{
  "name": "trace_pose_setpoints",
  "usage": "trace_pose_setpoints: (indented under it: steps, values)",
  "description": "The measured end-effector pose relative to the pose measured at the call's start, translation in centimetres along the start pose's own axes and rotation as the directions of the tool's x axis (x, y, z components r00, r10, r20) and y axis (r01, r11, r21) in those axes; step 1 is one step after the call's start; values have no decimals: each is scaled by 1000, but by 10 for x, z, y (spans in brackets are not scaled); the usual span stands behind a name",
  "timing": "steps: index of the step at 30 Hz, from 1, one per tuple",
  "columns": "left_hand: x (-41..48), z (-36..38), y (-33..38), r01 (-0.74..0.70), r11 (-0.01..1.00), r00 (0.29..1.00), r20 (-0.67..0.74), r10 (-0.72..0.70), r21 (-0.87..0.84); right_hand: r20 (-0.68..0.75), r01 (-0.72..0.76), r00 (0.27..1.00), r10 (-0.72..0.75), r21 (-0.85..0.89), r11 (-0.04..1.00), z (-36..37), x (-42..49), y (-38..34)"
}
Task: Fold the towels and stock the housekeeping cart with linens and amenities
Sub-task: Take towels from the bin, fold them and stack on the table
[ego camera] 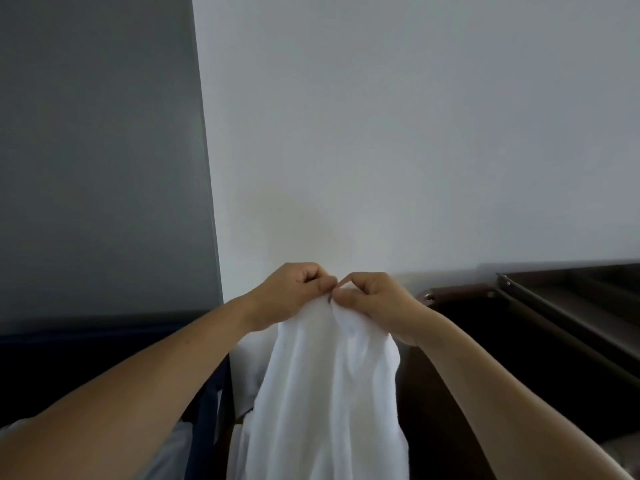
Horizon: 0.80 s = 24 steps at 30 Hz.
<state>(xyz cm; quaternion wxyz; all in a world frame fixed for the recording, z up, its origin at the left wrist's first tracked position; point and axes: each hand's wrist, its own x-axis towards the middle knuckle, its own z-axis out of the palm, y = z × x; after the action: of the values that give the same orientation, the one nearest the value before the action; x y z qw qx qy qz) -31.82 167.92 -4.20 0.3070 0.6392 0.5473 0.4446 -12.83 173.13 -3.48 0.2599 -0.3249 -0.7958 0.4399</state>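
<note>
A white towel (325, 386) hangs straight down in front of me, reaching past the bottom of the view. My left hand (291, 292) and my right hand (377, 303) are raised side by side and almost touch. Each pinches the towel's top edge between thumb and curled fingers. The cloth bunches into soft folds just under the fingers. Its lower end is out of sight.
A pale wall (398, 133) fills the background, with a grey panel (100, 150) to the left. A dark brown cart (540, 327) with a metal rail stands on the right. Dark blue fabric (104, 344) lies low on the left.
</note>
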Motion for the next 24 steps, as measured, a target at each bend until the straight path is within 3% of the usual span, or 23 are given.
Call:
trace_pose_setpoints:
  steps: [2,4,8,10,12,13,15,18,21,24]
  values:
    - [-8,0,-18,69,997,997,31,-68,-46,-98,38,994,-50,-126,991,-7,4,-4]
    - [-17,4,-37,133,987,990,66,-127,-92,-256,80,960,-116,-147,986,-24,12,-10]
    - [-32,-2,-63,143,980,990,4,-144,-141,-608,157,782,-140,-25,987,-75,26,-23]
    - [-33,-9,-64,156,977,984,-58,-166,-146,-706,158,693,-148,-52,986,-96,27,-22]
    - [-29,-12,-53,132,986,983,-113,-144,-106,-735,110,659,-157,-112,988,-100,27,-14]
    - [-24,-12,-43,101,991,983,-144,-112,-82,-722,84,675,-151,-129,988,-97,27,-9]
    - [-12,-12,-17,25,999,977,-211,-32,-36,-611,72,782,-128,-115,991,-81,23,0]
    - [2,-5,20,-83,996,980,-175,90,43,-279,159,947,-156,-15,987,-48,9,6]
    - [6,5,30,-147,980,986,-55,155,131,20,113,993,-118,147,983,-21,-5,7]
    - [1,7,13,-63,995,998,12,63,70,-29,60,998,-60,4,998,-16,-7,7]
